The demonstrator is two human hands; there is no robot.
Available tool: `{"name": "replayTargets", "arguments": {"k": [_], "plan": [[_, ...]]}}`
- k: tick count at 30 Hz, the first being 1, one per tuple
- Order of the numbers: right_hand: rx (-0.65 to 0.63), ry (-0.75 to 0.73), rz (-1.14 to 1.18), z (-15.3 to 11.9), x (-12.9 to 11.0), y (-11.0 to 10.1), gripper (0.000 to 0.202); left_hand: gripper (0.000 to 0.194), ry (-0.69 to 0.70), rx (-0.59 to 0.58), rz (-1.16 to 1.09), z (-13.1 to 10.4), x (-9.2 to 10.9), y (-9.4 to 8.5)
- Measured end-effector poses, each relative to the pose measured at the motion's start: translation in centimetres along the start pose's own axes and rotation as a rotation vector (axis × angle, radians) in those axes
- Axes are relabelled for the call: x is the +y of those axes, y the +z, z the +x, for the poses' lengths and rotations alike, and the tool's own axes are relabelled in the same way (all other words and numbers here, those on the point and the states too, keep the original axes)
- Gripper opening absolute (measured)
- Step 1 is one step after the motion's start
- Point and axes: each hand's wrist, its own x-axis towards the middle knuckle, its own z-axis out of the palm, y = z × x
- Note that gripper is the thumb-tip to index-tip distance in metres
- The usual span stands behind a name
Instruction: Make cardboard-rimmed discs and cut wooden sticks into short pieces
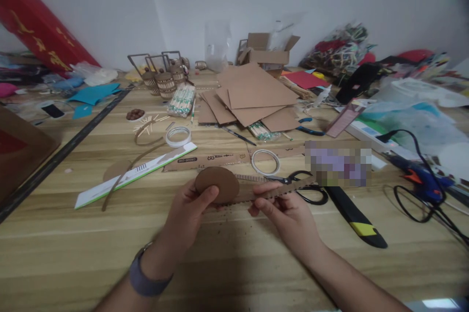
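Note:
Between the thumb and fingers of my left hand [194,209] is a round brown cardboard disc [219,184], tilted toward me. My right hand [284,209] pinches a long, narrow cardboard strip [302,186] with a notched edge. One end of the strip runs behind or against the lower right of the disc; whether they are joined I cannot tell. Black-handled scissors [311,194] lie just beyond my right hand, partly hidden by the strip. A roll of white tape [265,162] rests behind the strip. Small dark crumbs dot the table below the disc.
Cardboard sheets [256,97] are piled at the back, near small stick-covered buckets [165,86]. A white ruler-like strip [135,175] lies left. On the right are a black-and-yellow knife-shaped tool [361,221], a blue glue gun [427,185] with a looping cable, and a power strip [370,136].

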Motion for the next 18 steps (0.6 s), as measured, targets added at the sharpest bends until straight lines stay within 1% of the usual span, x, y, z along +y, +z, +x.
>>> {"name": "replayTargets", "arguments": {"k": [7, 14, 18], "plan": [[0.004, 0.012, -0.005, -0.1, 0.3, -0.1, 0.034, 0.028, 0.010, 0.002, 0.074, -0.2, 0.6, 0.1], [-0.035, 0.024, -0.009, 0.1, 0.1, -0.2, 0.034, 0.020, 0.020, -0.042, 0.262, -0.5, 1.2, 0.1], [-0.062, 0.047, -0.016, 0.2, 0.0, -0.2, 0.036, 0.019, 0.001, -0.062, 0.336, -0.6, 1.6, 0.0]]}}
